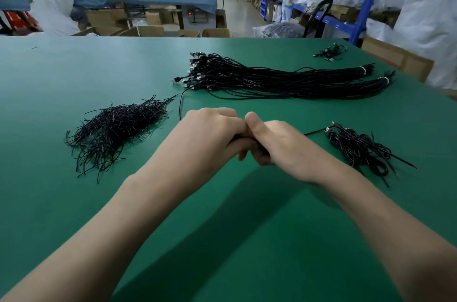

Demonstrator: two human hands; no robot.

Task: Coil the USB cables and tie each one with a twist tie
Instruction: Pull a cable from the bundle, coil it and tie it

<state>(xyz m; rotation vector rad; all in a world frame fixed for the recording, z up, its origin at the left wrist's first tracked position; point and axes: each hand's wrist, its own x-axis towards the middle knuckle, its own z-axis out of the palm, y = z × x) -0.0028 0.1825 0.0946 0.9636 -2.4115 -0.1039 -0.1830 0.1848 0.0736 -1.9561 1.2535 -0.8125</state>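
Left hand (210,133) and right hand (277,143) meet knuckle to knuckle, fingers (257,158) curled round a USB cable (181,103), probably to hold its hidden coil bunched for tying.

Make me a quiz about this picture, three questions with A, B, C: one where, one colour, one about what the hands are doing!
1. Where on the table is the twist tie pile? A left side; B right side; C far corner.
2. What colour is the table? A red; B green; C white.
3. What are the left hand and right hand doing? A lying flat; B gripping a black cable; C waving.
Answers: A, it sits on the left; B, its top is green; B, fingers curl round it.
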